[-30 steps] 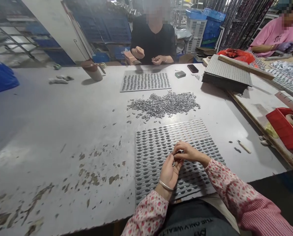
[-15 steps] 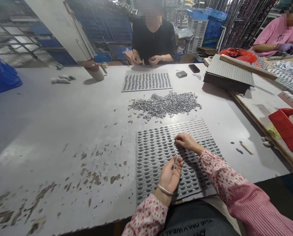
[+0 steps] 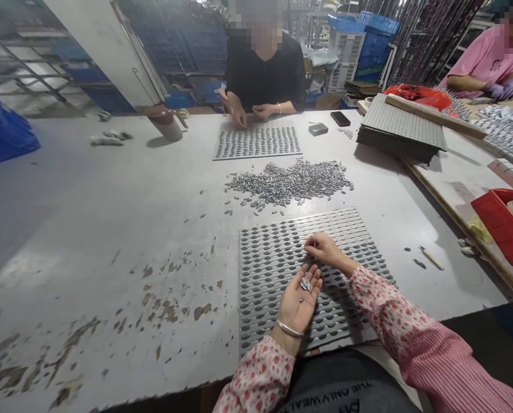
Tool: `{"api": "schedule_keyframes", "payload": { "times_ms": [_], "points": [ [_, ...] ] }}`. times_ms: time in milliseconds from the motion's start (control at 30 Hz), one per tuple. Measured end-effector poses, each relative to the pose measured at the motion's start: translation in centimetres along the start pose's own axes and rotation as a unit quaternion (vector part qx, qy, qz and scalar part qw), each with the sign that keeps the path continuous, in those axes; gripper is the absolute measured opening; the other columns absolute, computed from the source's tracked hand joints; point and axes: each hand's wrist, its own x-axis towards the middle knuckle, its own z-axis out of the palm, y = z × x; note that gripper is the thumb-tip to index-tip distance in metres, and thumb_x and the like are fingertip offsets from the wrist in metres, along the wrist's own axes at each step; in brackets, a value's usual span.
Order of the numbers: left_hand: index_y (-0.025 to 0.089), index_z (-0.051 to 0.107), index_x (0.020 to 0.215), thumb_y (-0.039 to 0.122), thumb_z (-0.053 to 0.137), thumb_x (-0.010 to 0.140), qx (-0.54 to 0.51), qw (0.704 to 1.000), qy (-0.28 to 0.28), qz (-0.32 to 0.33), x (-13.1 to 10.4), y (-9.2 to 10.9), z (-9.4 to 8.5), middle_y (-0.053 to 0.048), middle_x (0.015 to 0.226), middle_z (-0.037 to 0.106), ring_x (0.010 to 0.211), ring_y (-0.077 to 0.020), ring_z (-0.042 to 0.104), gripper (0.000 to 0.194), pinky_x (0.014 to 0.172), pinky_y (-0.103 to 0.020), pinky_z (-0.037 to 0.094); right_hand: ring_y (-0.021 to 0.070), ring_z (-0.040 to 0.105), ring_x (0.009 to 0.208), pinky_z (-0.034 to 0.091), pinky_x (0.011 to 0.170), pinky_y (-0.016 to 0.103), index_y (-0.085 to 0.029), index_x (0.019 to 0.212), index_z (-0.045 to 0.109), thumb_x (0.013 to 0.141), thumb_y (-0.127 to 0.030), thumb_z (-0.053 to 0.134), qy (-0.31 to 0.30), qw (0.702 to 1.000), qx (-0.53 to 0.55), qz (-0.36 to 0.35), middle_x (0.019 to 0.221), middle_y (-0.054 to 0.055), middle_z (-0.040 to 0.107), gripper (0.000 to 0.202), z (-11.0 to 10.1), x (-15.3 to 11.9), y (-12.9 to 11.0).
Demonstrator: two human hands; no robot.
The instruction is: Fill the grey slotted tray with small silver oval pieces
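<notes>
My left hand (image 3: pixel 298 301) is palm up with its fingers loosely uncurled, holding several small silvery leaf-shaped metal pieces (image 3: pixel 305 284) in the palm. Just beyond it, my right hand (image 3: pixel 323 249) is closed in a pinch low over the grey board (image 3: pixel 256 269); what its fingertips hold, if anything, is too small to make out. Rows of dark oval pieces cover much of the board, while the rows at its upper right show bare strips. Both hands and sleeves hide part of the board. Behind it lies a loose heap of metal pieces (image 3: pixel 291 182).
A person across the table has both hands near a second filled board (image 3: pixel 256 142). A stack of boards (image 3: pixel 400 129), a phone (image 3: pixel 339 119), a grey block (image 3: pixel 318 129) and a brown cup (image 3: pixel 164 122) stand around. A red bin (image 3: pixel 500 223) is at right; another person works beyond.
My left hand has uncurled its fingers, so the pieces in its palm show more plainly. My right hand stays almost in place. The person opposite has moved a hand down toward the far board.
</notes>
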Motion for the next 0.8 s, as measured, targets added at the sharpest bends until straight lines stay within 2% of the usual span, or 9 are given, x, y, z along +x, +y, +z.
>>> {"api": "schedule_keyframes", "payload": {
  "times_ms": [133,200,333,433,533,600,633,700,800],
  "points": [
    [0.012,0.063,0.087,0.02,0.043,0.088,-0.009,0.999,-0.032,0.035,0.3,0.1,0.4,-0.008,0.086,0.066,0.079,-0.015,0.063,0.021,0.072,-0.028,0.053,0.0167,0.052,0.083,0.039,0.08,0.03,-0.02,0.087,0.068,0.079,-0.03,0.061,-0.111,0.98,0.092,-0.139,0.085,0.005,0.061,0.015,-1.7,-2.2,-2.0],
    [0.011,0.063,0.087,0.02,0.041,0.088,-0.009,0.998,-0.05,0.047,0.5,0.1,0.6,-0.008,0.084,0.066,0.076,-0.0139,0.063,0.024,0.068,-0.025,0.053,0.0179,0.052,0.086,0.039,0.081,0.031,-0.02,0.089,0.068,0.078,-0.03,0.063,-0.132,0.973,0.109,-0.158,0.086,0.005,0.061,0.016,-1.9,-3.2,-2.9],
    [0.01,0.063,0.083,0.016,0.043,0.087,-0.008,0.997,-0.039,0.06,0.6,0.0,0.6,-0.008,0.084,0.066,0.078,-0.014,0.063,0.021,0.07,-0.025,0.053,0.0164,0.055,0.082,0.043,0.076,0.029,-0.019,0.085,0.065,0.08,-0.024,0.057,-0.093,0.97,0.205,-0.089,0.081,0.004,0.062,0.01,-1.6,-4.0,-3.5],
    [0.01,0.061,0.083,0.008,0.043,0.086,0.012,0.998,0.002,0.058,0.4,0.2,0.5,-0.009,0.083,0.066,0.078,-0.0137,0.064,0.019,0.072,-0.026,0.054,0.0142,0.058,0.075,0.045,0.069,0.026,-0.019,0.091,0.062,0.081,-0.025,0.053,-0.04,0.954,0.297,0.007,0.08,0.002,0.063,0.014,-1.4,-3.5,-2.2],
    [0.01,0.059,0.087,0.009,0.042,0.086,0.05,0.998,0.039,0.02,-0.1,0.5,0.6,-0.006,0.071,0.061,0.057,-0.0079,0.059,0.017,0.051,-0.018,0.05,0.0137,0.06,0.071,0.046,0.066,0.025,-0.018,0.094,0.061,0.079,-0.027,0.054,0.007,0.939,0.332,0.092,0.08,0.002,0.065,0.019,-1.4,-2.7,0.0],
    [0.011,0.057,0.086,0.014,0.044,0.087,0.058,0.997,0.047,-0.001,-0.5,0.5,0.7,-0.001,0.063,0.056,0.045,-0.0053,0.051,0.013,0.04,-0.015,0.043,0.0131,0.059,0.067,0.045,0.063,0.024,-0.017,0.087,0.063,0.075,-0.027,0.059,0.029,0.943,0.304,0.132,0.077,0.001,0.066,0.017,-1.3,-2.4,1.5],
    [0.011,0.056,0.086,0.016,0.045,0.087,0.055,0.997,0.053,-0.004,-0.7,0.5,0.8,-0.001,0.062,0.055,0.044,-0.0057,0.051,0.013,0.039,-0.016,0.042,0.0126,0.058,0.064,0.044,0.061,0.024,-0.017,0.082,0.064,0.073,-0.028,0.061,0.036,0.95,0.274,0.146,0.073,0.001,0.066,0.014,-1.2,-2.3,2.1],
    [0.011,0.055,0.085,0.014,0.044,0.087,0.048,0.997,0.066,0.003,-1.0,0.4,0.9,-0.003,0.067,0.058,0.054,-0.0088,0.058,0.012,0.047,-0.018,0.048,0.0118,0.055,0.059,0.04,0.056,0.022,-0.017,0.074,0.064,0.072,-0.03,0.062,0.037,0.967,0.197,0.159,0.066,0.0,0.064,0.014,-0.9,-2.2,3.0],
    [0.009,0.056,0.088,0.008,0.041,0.086,0.054,0.997,0.059,0.004,-1.2,0.2,1.0,-0.01,0.081,0.064,0.069,-0.0123,0.064,0.015,0.06,-0.022,0.053,0.0121,0.053,0.06,0.037,0.058,0.023,-0.017,0.07,0.065,0.076,-0.035,0.06,0.038,0.985,0.097,0.137,0.063,-0.001,0.063,0.019,-0.1,-2.2,3.7]
  ]
}}
